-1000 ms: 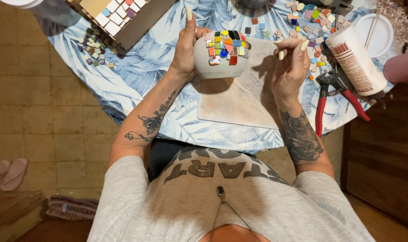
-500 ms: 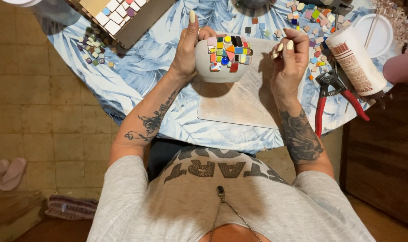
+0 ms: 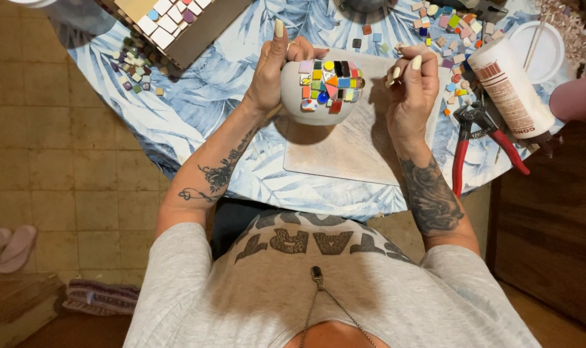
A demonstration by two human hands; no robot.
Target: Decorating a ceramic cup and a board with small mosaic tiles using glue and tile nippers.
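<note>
**Two hands and a pot covered in little tiles**

The left hand [image 3: 270, 74] holds a round white pot with small colourful tiles stuck on its side [image 3: 319, 90]. The fingers are curled around the pot at its 9 o'clock side, and one long nail points up past the rim. The pot is tipped so its tiled side faces up. It is held just above a flat pale square board [image 3: 357, 138] that lies on the tabletop covered with a blue leaf-print cloth [image 3: 196, 96].

The right hand [image 3: 412, 90] is at 3 o'clock from the pot, close beside it. Its fingers are bent in and pinched together near the pot's edge. Something small may be between the fingertips, but it is too tiny to tell. The hand does not seem to touch the pot.

At 3 o'clock from the right hand lies a pair of pliers with red handles [image 3: 483, 138], partly over the edge of the cloth. Just past them is a white bottle with a brown label, lying on its side [image 3: 509, 87]. At 1 o'clock from the pot there is a heap of loose colourful tile bits [image 3: 451, 32], and beyond that a round white plate with a thin stick on it [image 3: 538, 42].

At 10 o'clock from the pot sits a dark flat tray partly filled with square tiles [image 3: 183, 22]. More small loose tiles [image 3: 135, 67] lie next to it on the cloth.
</note>
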